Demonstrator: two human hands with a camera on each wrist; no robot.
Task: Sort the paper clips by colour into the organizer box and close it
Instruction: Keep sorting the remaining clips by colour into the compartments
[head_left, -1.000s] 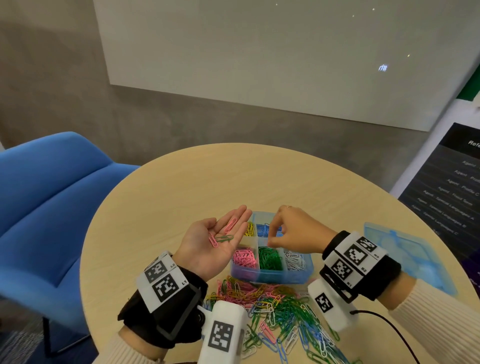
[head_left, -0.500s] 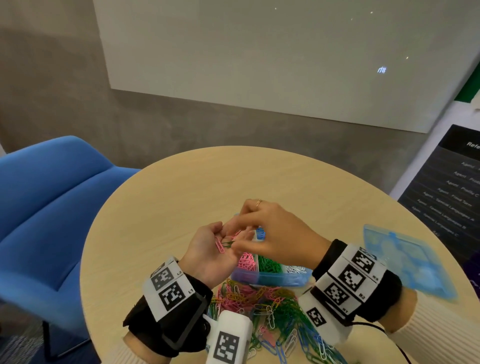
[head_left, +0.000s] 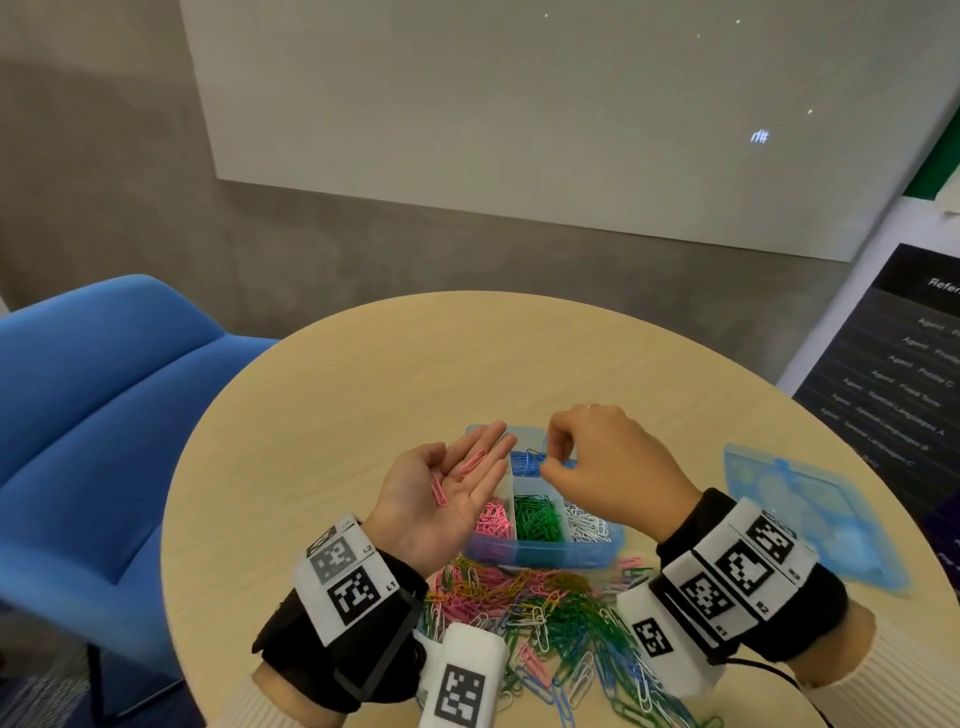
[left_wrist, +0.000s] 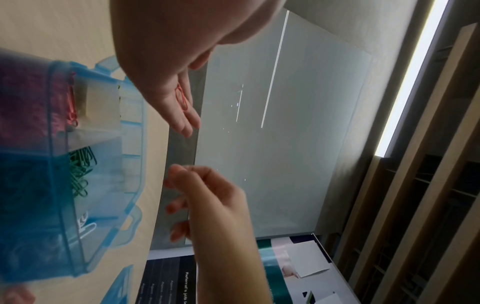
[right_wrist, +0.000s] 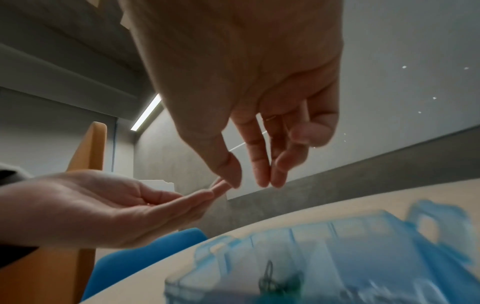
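Having lifted off the flat, upturned left hand (head_left: 441, 493), now bearing only two pink clips (head_left: 470, 464), the loosely curled, seemingly empty right hand (head_left: 608, 467) hovers over the organizer box (head_left: 545, 551) on the tabletop (head_left: 363, 389), suggesting a green clip just dropped.

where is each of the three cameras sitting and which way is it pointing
Head: on the head, looking forward and down at the round table; both hands and wrist bands show.
Left wrist: on the left wrist, looking along the left hand, a pink clip on its fingers; the right hand shows too.
Right wrist: on the right wrist, looking along the right hand's fingers; the left palm shows.
All three share both hands and the organizer box.
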